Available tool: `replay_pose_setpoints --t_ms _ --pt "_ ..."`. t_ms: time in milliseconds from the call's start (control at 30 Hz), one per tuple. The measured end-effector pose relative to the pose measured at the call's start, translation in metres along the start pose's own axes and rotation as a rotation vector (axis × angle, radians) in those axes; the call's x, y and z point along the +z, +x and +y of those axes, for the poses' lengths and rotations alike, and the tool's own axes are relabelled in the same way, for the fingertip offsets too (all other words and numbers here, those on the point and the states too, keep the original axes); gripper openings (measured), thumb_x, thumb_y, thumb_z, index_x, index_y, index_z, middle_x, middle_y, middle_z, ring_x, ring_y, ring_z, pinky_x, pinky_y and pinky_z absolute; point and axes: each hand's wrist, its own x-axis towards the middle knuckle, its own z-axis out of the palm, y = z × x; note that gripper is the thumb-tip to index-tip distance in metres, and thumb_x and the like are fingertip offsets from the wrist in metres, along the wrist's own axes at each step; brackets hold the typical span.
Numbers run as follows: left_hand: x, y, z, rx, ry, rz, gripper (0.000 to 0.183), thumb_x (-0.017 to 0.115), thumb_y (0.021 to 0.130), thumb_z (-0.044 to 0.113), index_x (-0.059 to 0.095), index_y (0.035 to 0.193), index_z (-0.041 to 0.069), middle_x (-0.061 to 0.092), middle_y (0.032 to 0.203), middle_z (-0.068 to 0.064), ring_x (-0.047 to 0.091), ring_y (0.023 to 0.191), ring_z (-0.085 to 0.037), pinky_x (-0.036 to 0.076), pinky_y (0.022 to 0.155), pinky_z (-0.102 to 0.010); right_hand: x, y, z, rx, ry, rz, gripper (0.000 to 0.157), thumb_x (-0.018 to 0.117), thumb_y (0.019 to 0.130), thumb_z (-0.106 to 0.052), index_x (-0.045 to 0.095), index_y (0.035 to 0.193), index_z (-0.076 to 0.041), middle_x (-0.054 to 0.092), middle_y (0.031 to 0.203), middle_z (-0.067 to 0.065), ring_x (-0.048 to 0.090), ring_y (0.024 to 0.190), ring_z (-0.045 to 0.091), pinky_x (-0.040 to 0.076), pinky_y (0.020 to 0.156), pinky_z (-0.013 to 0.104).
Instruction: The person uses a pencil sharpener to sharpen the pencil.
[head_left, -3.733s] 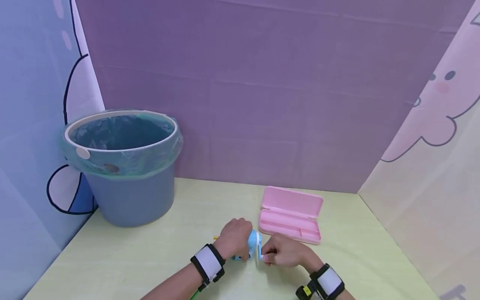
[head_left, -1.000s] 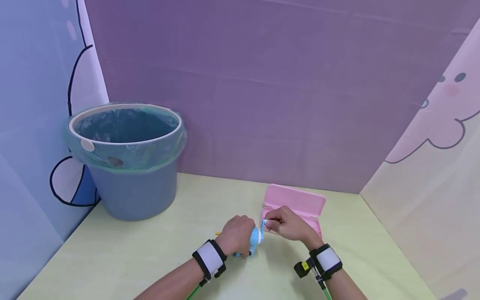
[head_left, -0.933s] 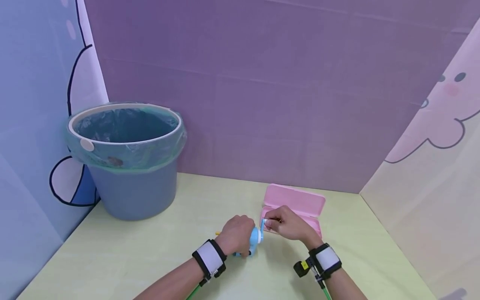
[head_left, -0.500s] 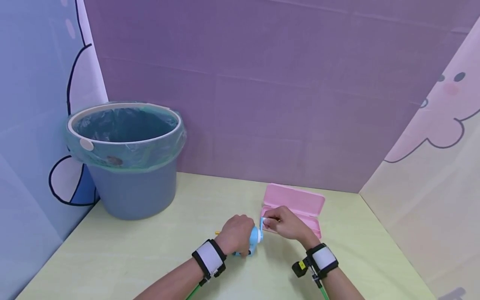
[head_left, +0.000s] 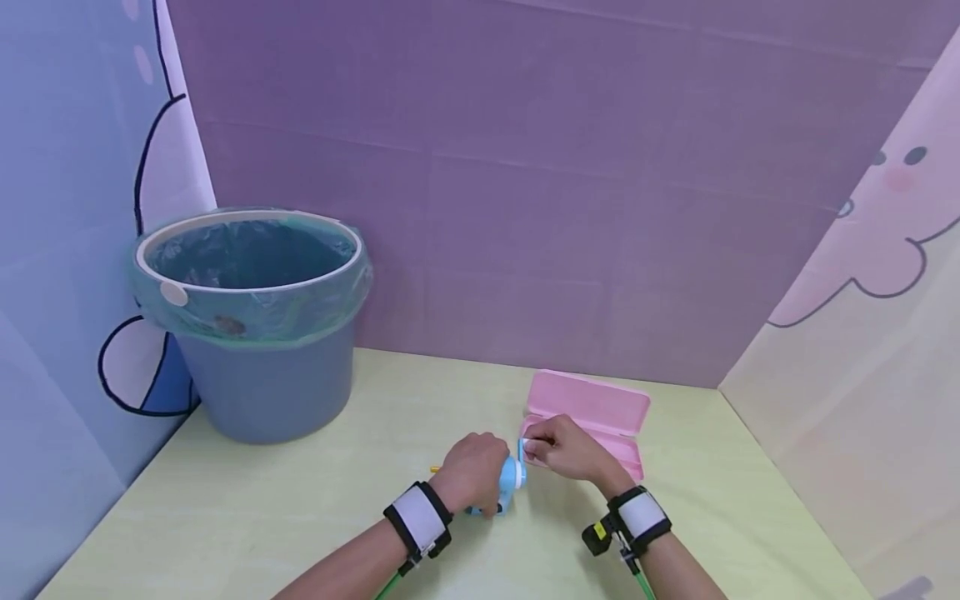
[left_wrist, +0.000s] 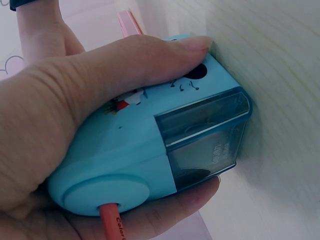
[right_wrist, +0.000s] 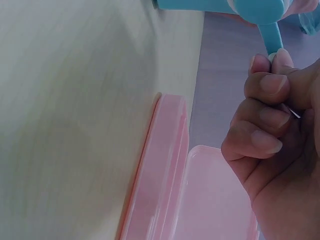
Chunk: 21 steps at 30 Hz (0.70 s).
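Observation:
A light-blue crank pencil sharpener (left_wrist: 135, 130) stands on the table, gripped from above by my left hand (head_left: 474, 471). In the left wrist view the thumb lies over one side of its body and a finger shows along the other. An orange-red coloured pencil (left_wrist: 112, 222) sticks out of its round front; the tip is hidden inside. My right hand (head_left: 566, 447) pinches the small white knob of the blue crank (right_wrist: 270, 37) between thumb and index finger, the other fingers curled. The crank points up. A see-through shavings drawer (left_wrist: 205, 142) sits in the sharpener's base.
Behind my right hand lies an open pink pencil case (head_left: 588, 400), its lid leaning back. At the back left stands a blue bin (head_left: 277, 383) with a green liner. A purple backdrop (head_left: 480, 183) closes off the rear of the pale table (head_left: 360, 533).
From 3.7 seconds ago, my right hand has risen with the crank, which pointed down then and points up now. Over the last second it shifted slightly left. My left hand keeps its grip.

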Motion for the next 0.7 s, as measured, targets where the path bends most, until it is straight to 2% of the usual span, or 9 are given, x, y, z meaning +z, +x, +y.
replay_pose_setpoints --t_ms 133,233,433,700 --pt "-0.001 -0.001 0.0 -0.008 0.01 -0.001 0.054 0.096 0.052 0.026 0.063 0.092 0.011 0.055 0.075 0.003 0.049 0.068 -0.014 0.048 0.064 -0.028 0.005 0.003 0.007 -0.037 -0.07 -0.04 0.022 0.056 0.091 0.0 0.059 0.069 -0.001 0.04 0.059 -0.011 0.034 0.054 0.001 0.028 0.052 0.019" --pt "0.0 0.0 0.0 -0.003 0.012 -0.006 0.053 0.096 0.052 0.027 0.063 0.09 0.011 0.055 0.074 0.003 0.049 0.067 -0.014 0.047 0.063 -0.027 0.008 0.004 0.012 -0.066 -0.122 -0.064 0.022 0.057 0.092 -0.002 0.06 0.07 -0.001 0.04 0.059 -0.014 0.035 0.055 0.0 0.029 0.051 0.018" --pt "-0.001 0.0 0.0 -0.013 0.023 0.0 0.054 0.097 0.051 0.027 0.064 0.09 0.011 0.055 0.074 0.003 0.049 0.067 -0.014 0.047 0.063 -0.028 0.009 0.005 0.013 -0.08 -0.128 -0.062 0.023 0.057 0.091 -0.002 0.059 0.068 -0.003 0.042 0.059 -0.013 0.036 0.055 0.0 0.03 0.052 0.018" --pt "0.001 0.001 0.0 -0.002 0.013 -0.005 0.051 0.097 0.051 0.027 0.064 0.087 0.012 0.055 0.072 0.004 0.049 0.065 -0.014 0.046 0.062 -0.026 0.016 0.001 0.012 -0.056 -0.129 -0.11 0.026 0.056 0.082 0.006 0.061 0.07 -0.017 0.045 0.061 -0.012 0.037 0.053 0.001 0.03 0.051 0.018"
